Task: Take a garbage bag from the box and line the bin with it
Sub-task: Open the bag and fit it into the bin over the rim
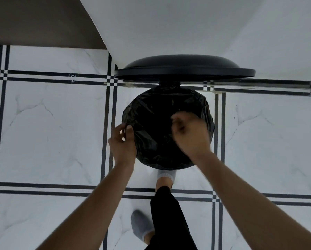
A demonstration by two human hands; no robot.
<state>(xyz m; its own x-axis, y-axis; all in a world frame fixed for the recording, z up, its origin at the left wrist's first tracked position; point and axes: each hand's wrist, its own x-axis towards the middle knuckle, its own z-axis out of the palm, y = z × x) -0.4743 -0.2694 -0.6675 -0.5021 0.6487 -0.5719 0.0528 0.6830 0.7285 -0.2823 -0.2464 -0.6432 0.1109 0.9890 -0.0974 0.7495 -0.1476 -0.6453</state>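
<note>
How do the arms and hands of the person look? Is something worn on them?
Both forearms are bare, with no sleeves in view. The left hand and the right hand wear no gloves. No watch, ring or bracelet shows, though the right hand is blurred.

garbage bag (156,123): you see thin black plastic film, crinkled, faintly glossy | bin lid (184,69): your view shows smooth black, semi-matt, plastic-looking | floor (51,132): polished marble-look white tile, black inlay strips | wall (187,24): plain white, matt | socks (140,224): grey knit cloth | trousers (167,219): matt black cloth
</note>
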